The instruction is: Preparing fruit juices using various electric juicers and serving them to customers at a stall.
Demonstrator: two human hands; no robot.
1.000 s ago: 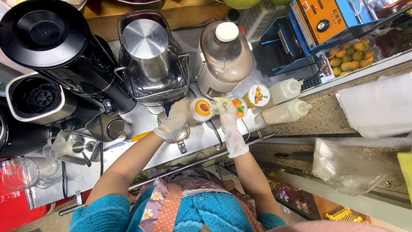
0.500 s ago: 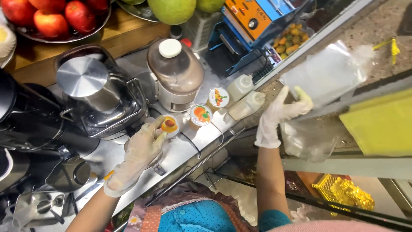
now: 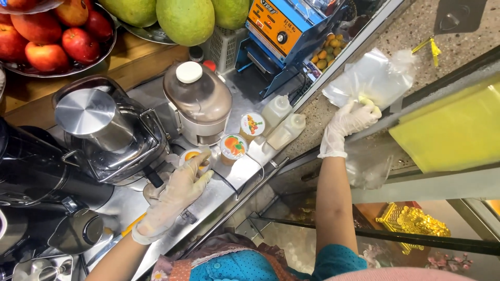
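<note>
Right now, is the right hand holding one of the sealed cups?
No, the right hand grips a clear plastic bag; the left hand holds a sealed cup.

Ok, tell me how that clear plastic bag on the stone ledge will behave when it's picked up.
The clear plastic bag looks thin and crumpled, so it will probably flop and sag rather than keep its shape. It seems empty, so likely very light and easy to blow or slide along the speckled ledge. The gloved right hand grips one edge; glove on film may slip a little.
</note>
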